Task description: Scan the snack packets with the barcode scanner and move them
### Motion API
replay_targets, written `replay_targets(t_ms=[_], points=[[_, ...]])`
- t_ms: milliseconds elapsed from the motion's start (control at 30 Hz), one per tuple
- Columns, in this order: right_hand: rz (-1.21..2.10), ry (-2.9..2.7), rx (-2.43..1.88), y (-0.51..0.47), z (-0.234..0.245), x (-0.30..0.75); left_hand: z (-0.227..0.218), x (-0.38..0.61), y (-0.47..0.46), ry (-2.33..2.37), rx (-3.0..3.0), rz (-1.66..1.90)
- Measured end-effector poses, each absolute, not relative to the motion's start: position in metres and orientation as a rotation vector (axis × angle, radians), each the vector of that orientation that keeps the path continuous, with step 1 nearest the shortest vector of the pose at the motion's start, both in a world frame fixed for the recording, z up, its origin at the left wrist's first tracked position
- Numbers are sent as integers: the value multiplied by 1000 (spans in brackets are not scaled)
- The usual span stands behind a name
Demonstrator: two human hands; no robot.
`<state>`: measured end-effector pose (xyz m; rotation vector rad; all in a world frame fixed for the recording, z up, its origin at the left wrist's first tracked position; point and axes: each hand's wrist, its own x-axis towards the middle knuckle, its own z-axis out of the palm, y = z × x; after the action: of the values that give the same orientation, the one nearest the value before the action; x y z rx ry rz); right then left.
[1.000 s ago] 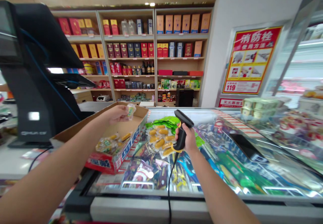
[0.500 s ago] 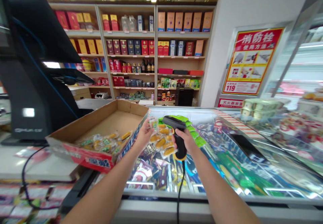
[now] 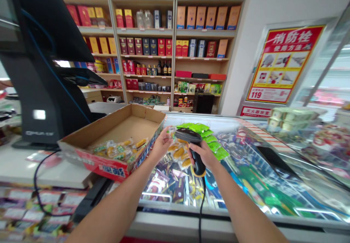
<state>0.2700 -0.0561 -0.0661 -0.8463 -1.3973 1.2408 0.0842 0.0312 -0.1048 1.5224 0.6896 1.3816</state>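
My left hand [image 3: 163,141] is closed in a pinch on a small clear packet [image 3: 172,130] with a white barcode label. My right hand [image 3: 204,154] is wrapped round the grip of a black and yellow barcode scanner [image 3: 189,135], whose head points left, close to the packet. Beneath the scanner, several yellow wrapped snacks [image 3: 179,153] lie on the glass freezer top [image 3: 218,120], partly hidden by it. Green packets [image 3: 220,153] lie in an overlapping row behind and to the right. An open cardboard box [image 3: 94,165] with more wrapped yellow snacks stands left of my left hand.
A black checkout terminal [image 3: 41,89] rises at the left, its cable [image 3: 35,184] looping over the counter edge. The scanner cord [image 3: 201,206] hangs down the freezer's front. A dark phone [image 3: 276,161] lies on the right, with egg cartons [image 3: 291,119] beyond.
The view has shifted slightly, so the surroundings appear farther right. The scanner head and the packet in my left hand are now closer together, and the packet's barcode label shows more plainly.
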Motion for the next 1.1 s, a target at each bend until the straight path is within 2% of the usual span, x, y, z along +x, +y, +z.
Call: replay_targets(t_ms=[467, 633, 800, 900, 1100], points=[[1232, -1186, -785, -56, -63, 271, -109, 85, 33, 830, 1539, 1465], [1096, -902, -658, -46, -62, 285, -104, 87, 29, 947, 1763, 1469], [904, -699, -572, -37, -61, 301, -80, 104, 19, 1172, 2098, 1501], [867, -649, -567, -34, -61, 303, -64, 122, 15, 1264, 2364, 1388], [820, -661, -538, -34, -61, 297, -56, 153, 13, 1402, 2714, 910]])
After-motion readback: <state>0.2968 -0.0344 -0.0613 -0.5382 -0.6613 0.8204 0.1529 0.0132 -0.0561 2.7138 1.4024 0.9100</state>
